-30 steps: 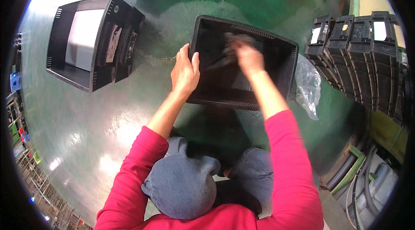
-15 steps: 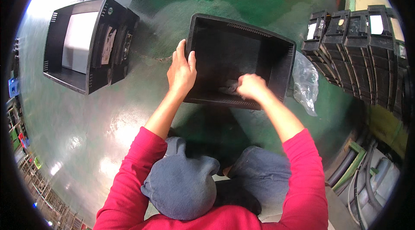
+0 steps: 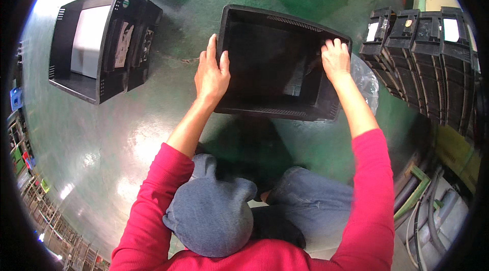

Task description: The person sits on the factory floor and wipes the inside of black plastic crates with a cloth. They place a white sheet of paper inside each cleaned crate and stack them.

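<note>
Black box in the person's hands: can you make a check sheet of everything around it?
Surface: green floor, shiny with glare, no table.
Job's things: black plastic crate, open top, tilted toward the person; inside looks dark and nearly bare.
Clutter: second black crate lying on its side to the left, pale panel inside; row of stacked black crates to the right; clear plastic bag beside the held crate.
Grippers: left hand flat against the crate's left wall; right hand gripping its right rim.
Cables: grey hoses or cables at lower right.
Surroundings: red sleeves and blue jeans of the crouching person; shelving at the far left edge, too small to tell.
</note>
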`<state>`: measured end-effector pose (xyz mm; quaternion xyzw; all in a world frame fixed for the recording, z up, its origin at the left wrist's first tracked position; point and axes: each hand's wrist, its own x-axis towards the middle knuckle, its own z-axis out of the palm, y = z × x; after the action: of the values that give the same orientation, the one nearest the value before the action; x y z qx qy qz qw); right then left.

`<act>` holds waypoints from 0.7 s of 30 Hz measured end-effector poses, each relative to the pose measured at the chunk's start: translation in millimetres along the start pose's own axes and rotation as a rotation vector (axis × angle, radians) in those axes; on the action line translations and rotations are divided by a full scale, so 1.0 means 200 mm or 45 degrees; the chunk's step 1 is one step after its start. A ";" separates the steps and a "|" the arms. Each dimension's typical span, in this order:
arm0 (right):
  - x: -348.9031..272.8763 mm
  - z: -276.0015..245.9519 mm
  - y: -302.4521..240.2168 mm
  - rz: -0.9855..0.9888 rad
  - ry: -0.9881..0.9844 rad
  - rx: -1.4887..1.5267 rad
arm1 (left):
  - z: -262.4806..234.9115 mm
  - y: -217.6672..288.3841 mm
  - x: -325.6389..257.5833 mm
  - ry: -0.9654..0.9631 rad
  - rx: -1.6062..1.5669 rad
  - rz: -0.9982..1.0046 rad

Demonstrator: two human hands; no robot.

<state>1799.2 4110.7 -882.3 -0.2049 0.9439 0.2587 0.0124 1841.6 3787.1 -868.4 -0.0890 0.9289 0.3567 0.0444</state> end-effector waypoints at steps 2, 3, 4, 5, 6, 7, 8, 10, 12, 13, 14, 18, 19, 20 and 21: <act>-0.05 0.04 -0.06 -0.010 -0.203 0.030 | 0.02 0.04 0.00 -0.009 -0.002 -0.014; -0.08 0.06 -0.10 -0.007 -0.204 0.051 | 0.00 0.06 0.00 -0.021 -0.005 -0.069; -0.08 0.02 -0.11 -0.022 -0.255 0.091 | 0.00 0.06 -0.01 -0.032 0.015 -0.105; -0.10 -0.03 -0.12 -0.034 -0.309 0.130 | -0.01 0.04 -0.01 -0.043 0.019 -0.109; -0.15 -0.06 -0.12 -0.112 -0.255 0.152 | -0.03 0.04 -0.01 -0.061 0.006 -0.105; -0.20 -0.08 -0.12 -0.188 -0.193 0.173 | -0.04 0.05 0.00 -0.070 -0.007 -0.097; -0.29 -0.07 -0.14 -0.187 -0.088 0.266 | -0.05 0.06 0.01 -0.072 -0.011 -0.094; -0.37 -0.21 -0.19 -0.215 -0.543 0.357 | -0.04 0.07 0.00 -0.105 -0.004 -0.094; -0.45 -0.27 -0.25 -0.036 -0.799 0.676 | -0.04 0.05 -0.01 -0.059 -0.032 -0.047; -0.47 -0.27 -0.28 0.095 -0.877 0.831 | -0.03 0.05 -0.01 -0.035 -0.045 -0.024; -0.47 -0.26 -0.28 0.177 -0.880 0.869 | -0.03 0.05 0.00 -0.031 -0.054 -0.025; -0.31 -0.32 -0.50 0.342 -0.817 1.083 | 0.00 0.03 0.00 -0.019 -0.031 0.005; -0.21 -0.35 -0.61 0.259 -0.769 1.231 | 0.00 0.01 0.00 -0.003 -0.020 0.029; -0.10 -0.46 -0.75 0.368 -0.783 1.293 | 0.01 0.00 0.00 0.007 -0.026 0.028; 0.00 -0.60 -0.84 0.437 -0.787 1.378 | 0.00 -0.01 0.00 -0.010 -0.021 0.020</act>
<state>1875.6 3919.6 -860.4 0.0681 0.9132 -0.2082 0.3436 1841.2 3785.9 -870.6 -0.0804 0.9264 0.3652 0.0446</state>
